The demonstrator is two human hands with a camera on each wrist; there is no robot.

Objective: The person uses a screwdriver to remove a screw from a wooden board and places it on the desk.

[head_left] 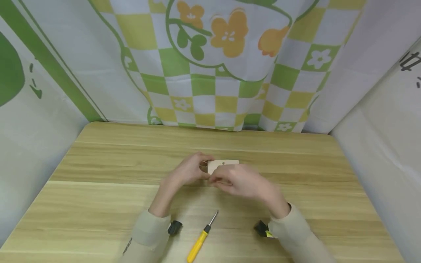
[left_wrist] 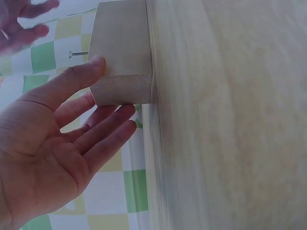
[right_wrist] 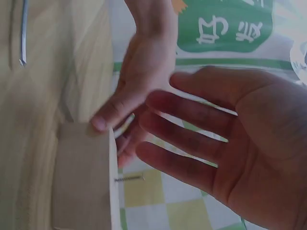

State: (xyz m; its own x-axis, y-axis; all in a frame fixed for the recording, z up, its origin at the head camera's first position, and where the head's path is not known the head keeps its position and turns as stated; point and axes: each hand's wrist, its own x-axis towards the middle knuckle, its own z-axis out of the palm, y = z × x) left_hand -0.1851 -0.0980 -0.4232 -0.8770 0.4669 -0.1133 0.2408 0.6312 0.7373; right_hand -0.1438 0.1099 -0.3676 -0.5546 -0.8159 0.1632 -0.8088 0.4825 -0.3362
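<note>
A small pale rectangular wooden block (head_left: 214, 167) lies on the light wood-grain table (head_left: 98, 164) near the centre of the head frame, partly covered by the right hand. A thin metal screw (left_wrist: 79, 54) stands out of its top face, head away from the wood; in the left wrist frame it points toward the left edge, in the right wrist frame it sits low and near the middle.

The left hand (head_left: 189, 171) holds the left end of the block, thumb pressed on the near side and fingers set round the end and behind. The right hand (head_left: 243, 179) hovers over the block; the right wrist frame shows its fingers extended, slightly apart, gripping nothing, to the right of the screw and clear of it.

A screwdriver with a yellow handle, black collar and metal shaft (head_left: 198, 244) lies at the bottom centre of the head frame, tip toward the upper right, between two beige sleeves (head_left: 144, 233). A green, yellow and white checked curtain with orange flowers (head_left: 204, 84) fills the upper middle of the head frame
</note>
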